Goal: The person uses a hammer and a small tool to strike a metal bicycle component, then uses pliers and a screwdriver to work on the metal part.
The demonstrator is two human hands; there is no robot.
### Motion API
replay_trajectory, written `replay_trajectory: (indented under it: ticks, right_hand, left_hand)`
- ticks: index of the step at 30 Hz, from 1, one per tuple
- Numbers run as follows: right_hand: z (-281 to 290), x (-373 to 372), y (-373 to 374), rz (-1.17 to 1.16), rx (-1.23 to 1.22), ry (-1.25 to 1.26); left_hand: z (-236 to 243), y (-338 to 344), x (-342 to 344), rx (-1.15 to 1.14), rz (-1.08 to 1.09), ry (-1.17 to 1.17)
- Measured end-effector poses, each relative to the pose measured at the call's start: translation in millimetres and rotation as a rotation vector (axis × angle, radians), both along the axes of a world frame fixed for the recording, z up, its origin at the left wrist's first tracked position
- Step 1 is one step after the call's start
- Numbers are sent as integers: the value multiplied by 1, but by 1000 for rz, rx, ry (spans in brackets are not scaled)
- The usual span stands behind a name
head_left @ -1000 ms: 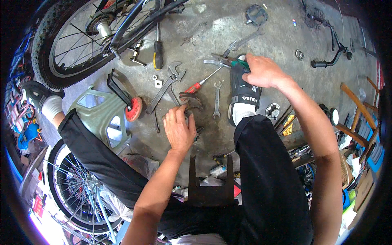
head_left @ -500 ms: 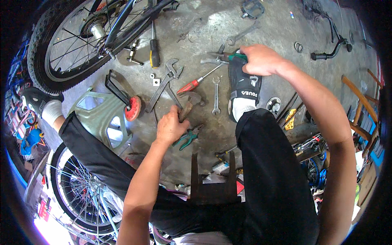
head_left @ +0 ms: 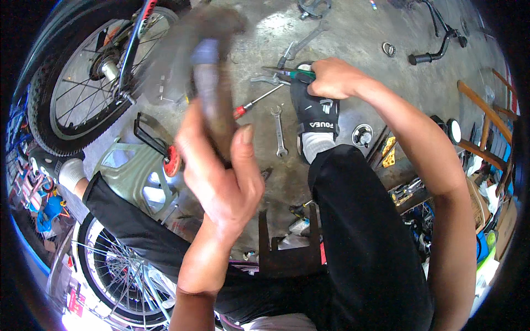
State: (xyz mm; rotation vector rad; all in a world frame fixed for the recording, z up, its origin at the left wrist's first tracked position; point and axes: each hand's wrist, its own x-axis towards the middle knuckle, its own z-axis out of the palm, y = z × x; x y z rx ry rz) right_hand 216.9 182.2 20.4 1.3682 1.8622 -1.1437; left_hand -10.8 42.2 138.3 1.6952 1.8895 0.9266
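Note:
My left hand (head_left: 221,171) is wrapped round the wooden handle of a hammer (head_left: 215,94). It is raised close to the view, its head blurred by motion at the upper end. Over the toe of my right shoe (head_left: 317,113), my right hand (head_left: 334,77) is closed on a green-handled tool (head_left: 284,71). That tool's metal end points left, beside a silver metal piece (head_left: 265,80) on the floor; its exact kind is partly hidden by my fingers. A red-handled screwdriver (head_left: 259,99) lies below it, partly behind the hammer. Nearer to me rests a combination wrench (head_left: 279,131).
A bicycle wheel (head_left: 36,94) stands at the far left, next to a grey-green plastic stool (head_left: 113,168). Another wrench (head_left: 309,41) and a pedal (head_left: 314,7) lie at the back. Handlebars (head_left: 439,52) are at the far right. A dark stand (head_left: 290,262) is between my legs.
My left hand has lifted the hammer from near the floor up toward the view, covering the adjustable wrench. My right hand still holds the green-handled tool at the shoe. The whole view has shifted slightly.

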Motion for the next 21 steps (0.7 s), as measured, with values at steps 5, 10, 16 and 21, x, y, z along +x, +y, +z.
replay_trajectory:
  ticks: [5, 10, 16, 21]
  right_hand:
    - [7, -10, 0, -3, 9, 12]
    - [14, -11, -6, -50, 9, 42]
    - [5, -4, -5, -48, 17, 44]
    - [6, -9, -5, -46, 8, 78]
  left_hand:
    - [-112, -32, -3, -475, -79, 158]
    - [-110, -32, -15, -522, -1, 358]
    - [-31, 7, -8, -135, 2, 184]
    - [-46, 1, 11, 198, 130, -227]
